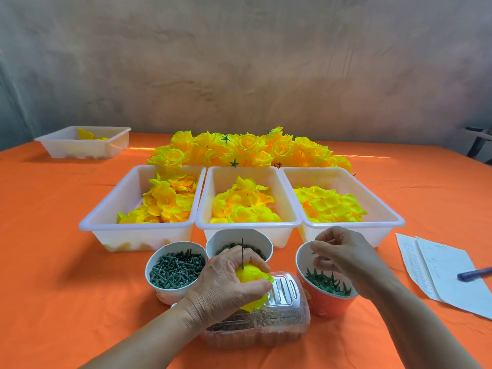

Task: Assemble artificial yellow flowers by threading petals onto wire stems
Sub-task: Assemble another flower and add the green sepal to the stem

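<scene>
My left hand (229, 283) grips a part-built yellow flower (251, 275) upside down, its thin green wire stem (242, 253) poking straight up. My right hand (343, 258) hovers over the orange cup of green star-shaped sepals (326, 284) and pinches one small green sepal (313, 252) at its fingertips. Three white trays of loose yellow petals (170, 201) (246, 206) (330, 205) stand in a row behind the cups. A heap of finished yellow flowers (247, 149) lies beyond them.
A cup of dark green pegs (177, 269) and a cup of green rings (239, 247) stand left of the sepal cup. A clear plastic box (266, 323) lies under my left hand. A fourth tray (85, 142) sits far left. Papers (439, 270) and a blue pen (474, 272) lie right.
</scene>
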A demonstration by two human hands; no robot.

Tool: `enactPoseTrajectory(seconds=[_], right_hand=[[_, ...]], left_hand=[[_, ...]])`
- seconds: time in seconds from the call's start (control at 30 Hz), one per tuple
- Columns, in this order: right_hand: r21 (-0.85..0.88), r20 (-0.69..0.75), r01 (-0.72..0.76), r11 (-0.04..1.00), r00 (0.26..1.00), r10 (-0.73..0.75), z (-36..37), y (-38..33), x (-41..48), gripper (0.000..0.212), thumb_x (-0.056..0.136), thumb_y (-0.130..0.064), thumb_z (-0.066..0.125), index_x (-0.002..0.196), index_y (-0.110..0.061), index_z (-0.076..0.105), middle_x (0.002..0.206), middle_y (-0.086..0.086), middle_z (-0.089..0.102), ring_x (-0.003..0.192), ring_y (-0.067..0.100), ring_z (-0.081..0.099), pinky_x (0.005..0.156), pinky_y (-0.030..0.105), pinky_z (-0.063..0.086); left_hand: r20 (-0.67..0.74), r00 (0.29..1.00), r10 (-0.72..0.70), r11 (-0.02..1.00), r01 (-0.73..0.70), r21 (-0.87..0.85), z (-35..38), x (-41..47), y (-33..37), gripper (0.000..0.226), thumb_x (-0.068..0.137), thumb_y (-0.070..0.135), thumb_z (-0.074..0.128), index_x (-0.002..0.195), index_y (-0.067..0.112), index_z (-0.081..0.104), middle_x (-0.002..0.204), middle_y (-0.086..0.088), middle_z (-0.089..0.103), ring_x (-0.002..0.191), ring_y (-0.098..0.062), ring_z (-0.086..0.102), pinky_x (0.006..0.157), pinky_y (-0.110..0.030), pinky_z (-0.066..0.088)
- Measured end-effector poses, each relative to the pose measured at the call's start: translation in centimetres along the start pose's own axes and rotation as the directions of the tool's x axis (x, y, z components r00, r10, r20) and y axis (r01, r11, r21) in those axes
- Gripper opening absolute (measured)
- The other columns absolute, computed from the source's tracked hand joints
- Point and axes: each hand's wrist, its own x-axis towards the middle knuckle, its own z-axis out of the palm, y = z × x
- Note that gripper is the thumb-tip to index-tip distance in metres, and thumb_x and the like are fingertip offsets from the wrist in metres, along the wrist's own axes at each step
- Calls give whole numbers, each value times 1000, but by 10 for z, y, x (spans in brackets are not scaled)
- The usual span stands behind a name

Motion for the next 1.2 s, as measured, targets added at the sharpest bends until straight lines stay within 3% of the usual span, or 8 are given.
enactPoseTrajectory(seconds=[0.1, 0.23, 0.5, 0.8, 1.0, 1.2], right_hand=[[185, 50, -48, 982, 998, 39, -2, -1, 1, 5, 85, 3, 63, 83, -1, 63, 82, 12, 58, 72, 14, 65, 72, 28, 59], [436, 109, -114, 893, 991, 73, -4, -5, -1, 13, 91, 10, 50, 91, 3, 61, 92, 19, 59, 87, 24, 62, 70, 25, 60], [611, 209, -186, 770, 976, 70, 1, -12, -7, 11, 90, 7, 52, 96, 2, 60, 89, 23, 63, 77, 24, 66, 61, 24, 59], [632, 339, -83, 771, 924, -178, 31, -53, -41, 16, 65, -5, 69, 81, -5, 67, 85, 18, 68, 69, 20, 65, 60, 21, 54], [445, 321, 167, 880, 887, -331, 58, -73, -59, 19, 80, 6, 68, 82, -14, 68, 81, 9, 68, 68, 15, 60, 60, 22, 48], [351, 336, 198, 915, 886, -320, 66, -74, -65, 15, 80, 4, 69, 90, -9, 70, 80, 2, 72, 69, 6, 65, 62, 16, 49]], left_hand=[[4, 1000, 3, 1000, -3, 2, 0, 0, -1, 21, 60, 48, 70, 81, 43, 68, 91, 21, 62, 88, -3, 60, 80, -39, 55], [13, 1000, 2, 1000, -2, 1, 0, 1, -2, 22, 61, 51, 69, 82, 44, 68, 92, 23, 62, 90, -5, 61, 79, -41, 57], [4, 1000, 13, 1000, -13, 8, 0, 0, -2, 21, 62, 49, 71, 82, 45, 68, 92, 23, 61, 89, -3, 60, 79, -38, 56], [-7, 1000, 6, 1000, -6, 2, 0, 0, -2, 25, 59, 52, 69, 81, 41, 68, 88, 16, 62, 86, -3, 60, 80, -36, 54], [23, 1000, -3, 1000, 3, -10, -1, 0, -3, 27, 58, 56, 69, 82, 42, 69, 92, 15, 64, 88, -4, 61, 81, -39, 55], [13, 1000, -23, 1000, 24, -12, -2, 0, -3, 26, 56, 57, 67, 82, 49, 67, 86, 23, 64, 81, 3, 61, 76, -26, 53]])
